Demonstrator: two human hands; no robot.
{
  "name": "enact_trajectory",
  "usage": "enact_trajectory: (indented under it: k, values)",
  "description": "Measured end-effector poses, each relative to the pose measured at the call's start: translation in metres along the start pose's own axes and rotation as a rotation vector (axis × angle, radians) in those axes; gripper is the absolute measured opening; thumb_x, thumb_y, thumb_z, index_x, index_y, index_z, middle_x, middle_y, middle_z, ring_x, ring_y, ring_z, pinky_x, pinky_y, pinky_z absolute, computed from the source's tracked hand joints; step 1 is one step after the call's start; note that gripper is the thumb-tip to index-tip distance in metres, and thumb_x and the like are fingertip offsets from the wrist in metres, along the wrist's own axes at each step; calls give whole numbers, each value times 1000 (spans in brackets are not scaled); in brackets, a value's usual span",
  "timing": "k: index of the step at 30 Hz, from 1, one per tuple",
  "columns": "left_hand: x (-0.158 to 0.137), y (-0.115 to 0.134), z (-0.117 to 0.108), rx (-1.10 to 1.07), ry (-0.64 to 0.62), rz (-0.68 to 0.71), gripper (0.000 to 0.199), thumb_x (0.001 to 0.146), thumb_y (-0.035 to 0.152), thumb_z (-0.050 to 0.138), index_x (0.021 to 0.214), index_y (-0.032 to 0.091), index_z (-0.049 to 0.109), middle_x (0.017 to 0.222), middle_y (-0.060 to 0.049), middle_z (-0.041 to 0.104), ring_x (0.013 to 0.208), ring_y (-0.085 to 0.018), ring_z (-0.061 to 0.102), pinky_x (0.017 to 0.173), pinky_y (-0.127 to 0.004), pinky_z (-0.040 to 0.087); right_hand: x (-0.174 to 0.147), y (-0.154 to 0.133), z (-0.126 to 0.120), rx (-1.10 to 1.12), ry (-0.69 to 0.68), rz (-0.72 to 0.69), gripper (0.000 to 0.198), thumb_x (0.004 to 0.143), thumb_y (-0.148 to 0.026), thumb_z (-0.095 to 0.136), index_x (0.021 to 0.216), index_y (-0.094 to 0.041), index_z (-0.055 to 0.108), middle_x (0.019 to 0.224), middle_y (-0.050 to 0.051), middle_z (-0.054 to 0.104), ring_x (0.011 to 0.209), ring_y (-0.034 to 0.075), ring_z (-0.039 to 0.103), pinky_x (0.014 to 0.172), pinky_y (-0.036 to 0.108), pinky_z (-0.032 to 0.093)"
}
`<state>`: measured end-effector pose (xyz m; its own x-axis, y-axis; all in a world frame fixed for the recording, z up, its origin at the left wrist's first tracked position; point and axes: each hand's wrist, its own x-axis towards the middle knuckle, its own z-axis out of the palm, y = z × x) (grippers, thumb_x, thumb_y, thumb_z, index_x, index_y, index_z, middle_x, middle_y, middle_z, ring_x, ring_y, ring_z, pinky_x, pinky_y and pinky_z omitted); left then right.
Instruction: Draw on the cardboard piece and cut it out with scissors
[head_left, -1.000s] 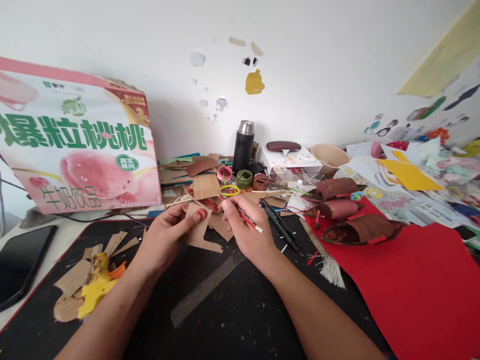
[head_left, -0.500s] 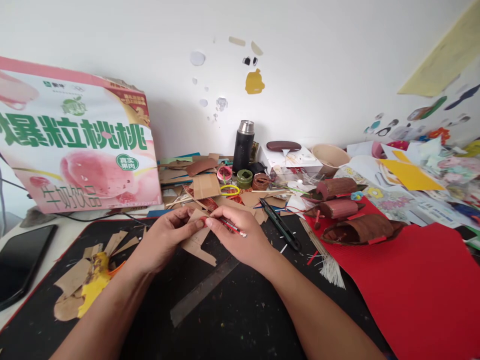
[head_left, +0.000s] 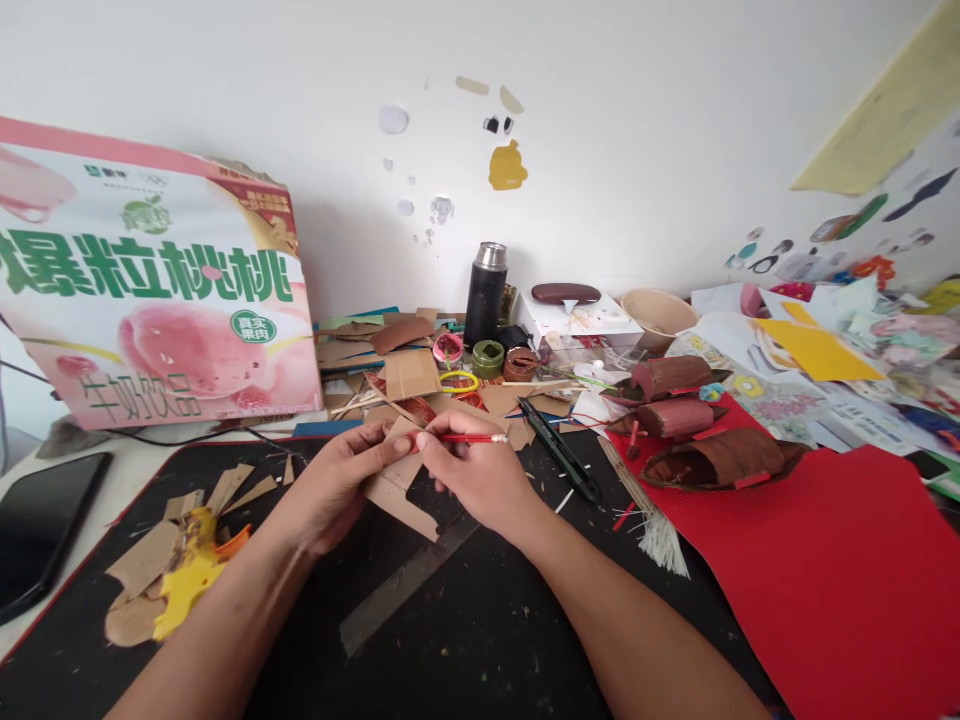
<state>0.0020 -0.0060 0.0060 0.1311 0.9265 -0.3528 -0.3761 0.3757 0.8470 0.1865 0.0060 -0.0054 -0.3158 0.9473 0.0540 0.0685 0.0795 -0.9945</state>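
My left hand (head_left: pixel 341 475) is closed on a piece of brown cardboard (head_left: pixel 401 505) that hangs below the fingers, one strip of it slanting to the lower right. Between the fingers of my right hand (head_left: pixel 476 470) is a red pencil (head_left: pixel 472 438), lying nearly level with its blunt end to the right. A small red bit shows at the left thumb tip, where both hands meet; whether it belongs to the pencil I cannot make out. Under the hands, a clear ruler-like strip (head_left: pixel 409 585) lies on the black mat (head_left: pixel 450 660).
A dark utility knife (head_left: pixel 559 450) lies right of my right hand. Brown paper boats (head_left: pixel 727 458) rest on red corrugated card (head_left: pixel 825 560). Cardboard scraps (head_left: pixel 142 560) and a yellow tool (head_left: pixel 187 580) lie left. Behind stand paint jars (head_left: pixel 487 358), a black flask (head_left: pixel 486 300) and a carton (head_left: pixel 165 290).
The pencil has turned from slanting down to the right to nearly level. My right fingers have shifted their hold, and the cardboard has moved slightly down and right.
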Motion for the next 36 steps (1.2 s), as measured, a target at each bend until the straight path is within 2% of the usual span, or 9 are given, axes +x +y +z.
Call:
enact_trajectory:
  k: [3,8,14,17,23,30,36]
  values:
    - [0,-3,0,-50,-30,24,49,55,41,112,87,15,85,78,-6,81,66,-17,71,64,-24,58,1,-1,0,92,19,0,24,96,-45,71,91,-22,67,64,-5,60,51,13,58,49,25,45]
    - [-2,-10,2,-85,-161,23,51,64,44,108,103,16,88,87,-9,82,77,-22,73,73,-29,60,4,-3,-1,198,69,-15,30,95,-51,71,92,-21,69,58,-7,56,49,12,55,48,24,42]
    - [0,-15,5,-144,-219,43,47,70,49,104,100,15,89,86,-9,81,78,-21,72,77,-30,62,5,-2,1,261,113,3,35,91,-56,76,89,-23,65,58,-6,60,46,11,53,45,23,39]
    - [0,-14,6,-149,-187,45,50,67,48,106,103,17,90,86,-9,82,76,-20,71,73,-29,62,6,-2,1,257,142,-11,35,90,-55,76,87,-23,64,54,-8,56,44,10,50,44,23,39]
    - [-1,-15,9,-128,-41,43,62,54,52,111,102,18,91,81,-6,78,70,-16,66,64,-24,57,4,-1,5,243,136,-21,34,91,-54,75,86,-23,61,52,-8,56,43,10,48,44,22,38]
    - [2,-18,19,-108,35,164,52,55,48,110,87,15,87,75,-1,67,65,-12,57,58,-21,50,1,3,13,201,125,-36,32,93,-53,72,87,-23,62,53,-8,55,42,10,48,43,22,36]
    - [2,-18,20,-83,84,200,48,56,46,110,84,15,85,74,-1,70,66,-11,58,58,-19,48,1,3,13,161,112,-43,33,94,-54,71,87,-24,61,52,-9,52,43,10,47,43,21,37]
